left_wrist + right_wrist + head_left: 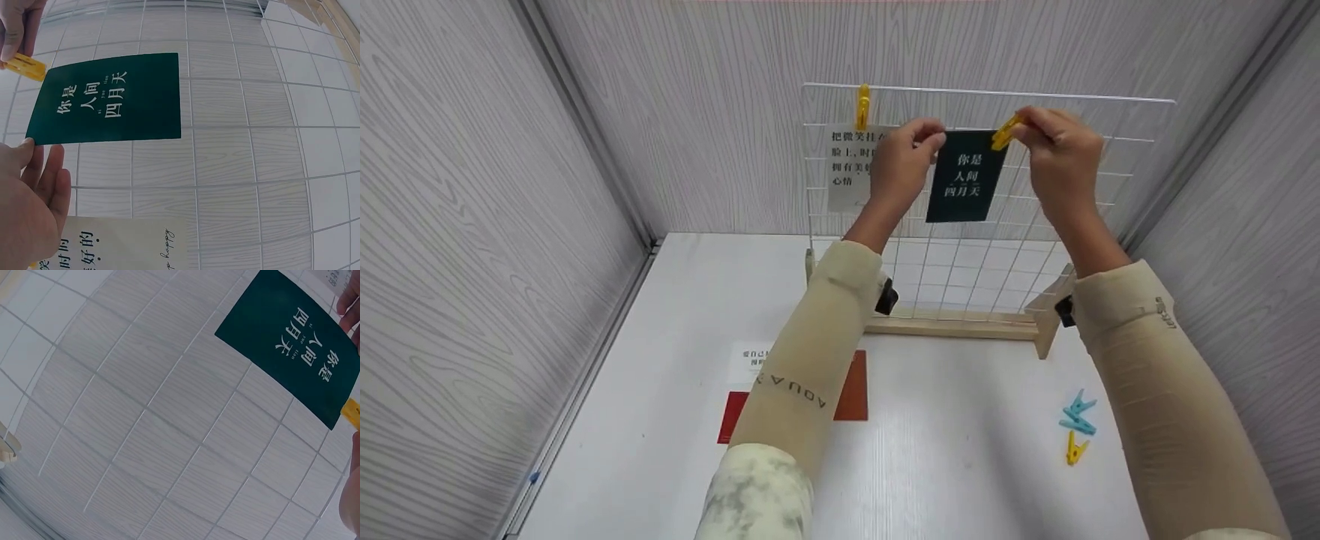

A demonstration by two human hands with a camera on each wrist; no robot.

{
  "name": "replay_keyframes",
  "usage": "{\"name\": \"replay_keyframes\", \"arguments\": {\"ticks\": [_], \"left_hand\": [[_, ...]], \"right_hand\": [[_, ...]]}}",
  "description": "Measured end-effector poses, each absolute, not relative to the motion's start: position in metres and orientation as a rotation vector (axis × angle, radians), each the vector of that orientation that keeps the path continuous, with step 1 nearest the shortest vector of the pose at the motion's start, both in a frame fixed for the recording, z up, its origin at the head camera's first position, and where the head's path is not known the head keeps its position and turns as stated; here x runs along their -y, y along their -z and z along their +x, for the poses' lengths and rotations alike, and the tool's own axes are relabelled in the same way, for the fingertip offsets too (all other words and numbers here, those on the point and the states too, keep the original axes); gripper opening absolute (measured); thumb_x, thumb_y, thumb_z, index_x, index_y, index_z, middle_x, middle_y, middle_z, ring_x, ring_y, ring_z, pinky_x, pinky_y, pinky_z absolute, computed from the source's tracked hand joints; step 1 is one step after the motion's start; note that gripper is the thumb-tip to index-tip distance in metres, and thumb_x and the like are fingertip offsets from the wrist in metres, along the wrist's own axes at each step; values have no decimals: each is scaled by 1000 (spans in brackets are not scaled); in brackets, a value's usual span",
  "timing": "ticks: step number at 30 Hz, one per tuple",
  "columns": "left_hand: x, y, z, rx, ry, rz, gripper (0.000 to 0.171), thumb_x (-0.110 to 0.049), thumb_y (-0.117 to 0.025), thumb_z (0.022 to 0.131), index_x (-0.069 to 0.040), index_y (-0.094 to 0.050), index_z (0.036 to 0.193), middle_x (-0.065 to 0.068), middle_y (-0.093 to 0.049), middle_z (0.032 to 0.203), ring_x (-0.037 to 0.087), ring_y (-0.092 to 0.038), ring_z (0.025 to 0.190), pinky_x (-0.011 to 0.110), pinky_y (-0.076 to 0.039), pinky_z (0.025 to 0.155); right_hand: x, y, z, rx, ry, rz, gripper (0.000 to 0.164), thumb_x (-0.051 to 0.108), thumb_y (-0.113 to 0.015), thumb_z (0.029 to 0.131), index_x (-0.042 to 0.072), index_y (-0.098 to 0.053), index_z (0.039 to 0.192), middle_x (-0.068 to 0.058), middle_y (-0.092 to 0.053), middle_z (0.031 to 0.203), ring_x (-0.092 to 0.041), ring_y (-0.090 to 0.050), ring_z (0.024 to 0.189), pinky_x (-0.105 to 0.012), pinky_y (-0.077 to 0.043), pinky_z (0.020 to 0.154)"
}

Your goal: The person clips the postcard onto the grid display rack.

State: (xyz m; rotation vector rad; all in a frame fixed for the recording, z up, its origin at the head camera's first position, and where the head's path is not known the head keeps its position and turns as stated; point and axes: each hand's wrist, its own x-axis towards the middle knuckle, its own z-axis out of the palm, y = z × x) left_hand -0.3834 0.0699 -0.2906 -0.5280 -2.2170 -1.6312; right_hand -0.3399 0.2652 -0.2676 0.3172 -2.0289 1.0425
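Note:
A dark green card (966,180) with white writing is held up in front of the white wire grid (945,277). My left hand (901,161) pinches its upper left corner between thumb and fingers, as the left wrist view shows at the card (112,98). With my right hand (1065,150) I grip a yellow clothespin (1006,132), its tip at the card's upper right corner. Whether the clothespin bites the card or a wire cannot be told. Left of it a white card (849,169) hangs from the grid under another yellow clothespin (862,106), partly behind my left hand.
The grid stands in a wooden base (952,328) on a white table (930,480). Under my left forearm lie a red card (733,416), an orange-brown card (852,386) and a white card (748,360). Two blue clothespins (1078,412) and a yellow clothespin (1075,448) lie at right.

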Motion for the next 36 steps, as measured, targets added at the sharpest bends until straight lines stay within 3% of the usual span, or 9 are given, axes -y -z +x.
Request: {"name": "replay_keyframes", "arguments": {"ticks": [6,22,36], "left_hand": [[-74,292,-382,2215,1550,-496,18,-20,-59,103,-13,-70,116,-2,-70,108,5,-63,91,13,-51,79],[-80,294,-380,2204,1466,-450,20,-21,-57,104,-13,-69,119,-1,-70,112,6,-61,94,14,-48,85],[-82,293,-379,2191,1470,-428,21,-21,-56,105,-13,-69,119,-1,-69,113,7,-60,96,13,-48,87]], "right_hand": [[-258,267,-346,1987,-991,331,19,16,-69,96,3,-78,106,-8,-74,105,-7,-62,96,-15,-50,86],[-245,268,-356,2028,-888,294,22,17,-64,99,4,-76,112,-8,-73,111,-13,-65,103,-21,-53,93],[-243,266,-359,2044,-953,275,20,15,-65,99,4,-76,110,-6,-73,109,-8,-63,99,-16,-51,89]]}}
